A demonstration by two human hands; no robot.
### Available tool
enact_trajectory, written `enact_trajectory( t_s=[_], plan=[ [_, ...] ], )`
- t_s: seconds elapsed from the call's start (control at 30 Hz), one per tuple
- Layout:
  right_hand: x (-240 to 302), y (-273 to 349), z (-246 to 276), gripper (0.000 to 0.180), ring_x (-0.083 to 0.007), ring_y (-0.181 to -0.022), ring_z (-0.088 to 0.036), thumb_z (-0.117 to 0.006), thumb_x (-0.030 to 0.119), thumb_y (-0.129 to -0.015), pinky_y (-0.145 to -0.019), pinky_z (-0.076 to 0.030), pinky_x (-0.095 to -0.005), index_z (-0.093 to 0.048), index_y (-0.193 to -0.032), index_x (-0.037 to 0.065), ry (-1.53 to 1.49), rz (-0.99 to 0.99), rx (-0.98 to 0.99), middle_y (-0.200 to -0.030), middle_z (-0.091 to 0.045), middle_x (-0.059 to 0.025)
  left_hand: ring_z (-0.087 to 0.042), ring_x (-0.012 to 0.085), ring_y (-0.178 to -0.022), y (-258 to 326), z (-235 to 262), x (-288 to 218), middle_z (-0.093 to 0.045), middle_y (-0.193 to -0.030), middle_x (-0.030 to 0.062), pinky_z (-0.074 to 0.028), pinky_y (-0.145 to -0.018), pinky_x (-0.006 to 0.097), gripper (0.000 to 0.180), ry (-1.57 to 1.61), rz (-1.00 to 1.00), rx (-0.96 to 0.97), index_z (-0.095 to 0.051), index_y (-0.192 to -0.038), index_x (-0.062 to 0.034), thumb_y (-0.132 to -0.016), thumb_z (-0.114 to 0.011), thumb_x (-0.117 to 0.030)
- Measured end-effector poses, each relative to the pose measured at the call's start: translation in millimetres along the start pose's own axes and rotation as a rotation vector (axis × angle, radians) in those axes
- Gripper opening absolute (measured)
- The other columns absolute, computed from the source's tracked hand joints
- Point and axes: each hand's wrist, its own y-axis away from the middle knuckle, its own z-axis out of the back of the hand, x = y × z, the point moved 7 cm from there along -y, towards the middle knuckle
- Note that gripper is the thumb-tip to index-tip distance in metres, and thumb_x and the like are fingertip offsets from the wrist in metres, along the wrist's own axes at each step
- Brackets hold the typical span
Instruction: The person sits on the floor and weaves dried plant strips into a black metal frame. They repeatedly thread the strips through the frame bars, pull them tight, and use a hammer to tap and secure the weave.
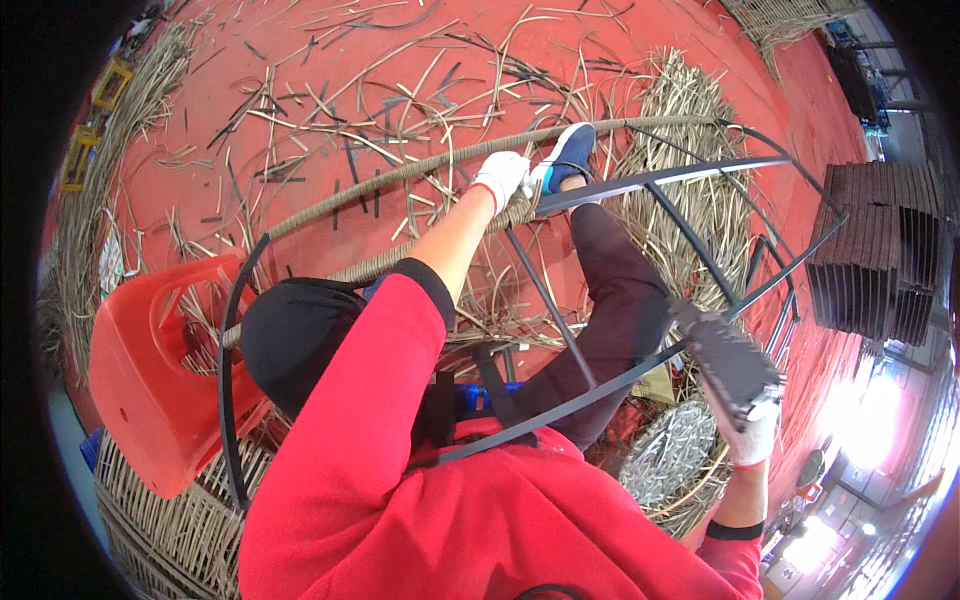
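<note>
A dark metal frame (562, 207) lies across my lap and legs, its far rail and part of its middle bar wrapped in tan woven strip (420, 163). In a white glove, my left hand (503, 172) is closed on the strip at the middle bar, where the wrapping ends and bare metal begins. My right hand (752, 432), also gloved, holds a dark, blocky staple gun (728, 360), slightly smeared by motion. The tool is up beside the frame's right side, apart from the wrapped part. Its grip is partly hidden by the hand.
A red plastic chair (150, 370) stands at the left. Bundles of tan strips (685, 110) lie right of my blue shoe (572, 155), with loose offcuts over the red floor. A silvery heap (668, 452) sits by my right thigh; stacked brown panels (868, 240) stand far right.
</note>
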Motion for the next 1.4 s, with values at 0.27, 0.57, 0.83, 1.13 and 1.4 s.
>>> enact_trajectory(
  t_s=[0.27, 0.57, 0.83, 1.13, 1.4],
  plan=[
    [-41, -18, -71, 0.058, -0.0227, -0.102, -0.068, -0.084, 0.007, -0.071, -0.09, -0.053, -0.0345, -0.057, -0.121, 0.0, -0.286, -0.185, -0.049, -0.112, -0.069, -0.0129, -0.06, 0.0225, -0.052, 32, -10, 6, -0.06, -0.069, 0.009, -0.051, -0.048, 0.037, 0.015, 0.37, 0.142, -0.086, -0.058, -0.088, -0.004, -0.096, -0.05, -0.015],
    [134, -137, -93, 0.047, -0.0131, -0.088, -0.061, -0.077, 0.003, -0.083, -0.071, -0.051, -0.0285, -0.058, -0.125, 0.003, 0.162, 0.106, 0.419, -0.108, -0.065, -0.0053, -0.065, 0.0254, -0.059, 6, 2, 24, -0.068, -0.072, 0.0128, -0.052, -0.058, 0.041, 0.027, 0.146, 0.055, -0.058, -0.063, -0.084, -0.0019, -0.095, -0.047, -0.021],
    [184, -252, -180, 0.021, -0.0083, -0.055, -0.051, -0.074, 0.009, -0.082, -0.048, -0.041, -0.0263, -0.061, -0.097, 0.003, 0.119, -0.221, 0.59, -0.068, -0.055, 0.0006, -0.067, 0.0274, -0.066, -2, 14, 12, -0.069, -0.07, 0.0147, -0.052, -0.07, 0.042, 0.03, -0.342, -0.03, -0.111, -0.062, -0.084, -0.0017, -0.097, -0.047, -0.025],
    [191, -268, -236, 0.027, -0.0078, -0.058, -0.05, -0.074, 0.01, -0.077, -0.05, -0.042, -0.0263, -0.062, -0.099, 0.001, 0.244, -0.252, 0.736, -0.069, -0.056, 0.0009, -0.063, 0.041, -0.091, -2, 22, 8, -0.068, -0.092, 0.0203, -0.049, -0.083, 0.049, 0.032, -0.471, -0.013, -0.193, -0.065, -0.09, -0.0044, -0.097, -0.048, -0.031],
    [184, -271, -246, 0.037, -0.0071, -0.06, -0.05, -0.075, 0.011, -0.075, -0.051, -0.043, -0.0267, -0.061, -0.108, 0.0, 0.301, -0.268, 0.766, -0.076, -0.059, 0.0004, -0.063, 0.0413, -0.095, -1, 24, 5, -0.067, -0.095, 0.0213, -0.048, -0.086, 0.05, 0.033, -0.44, 0.042, -0.143, -0.066, -0.093, -0.0044, -0.097, -0.046, -0.03]
  ],
)
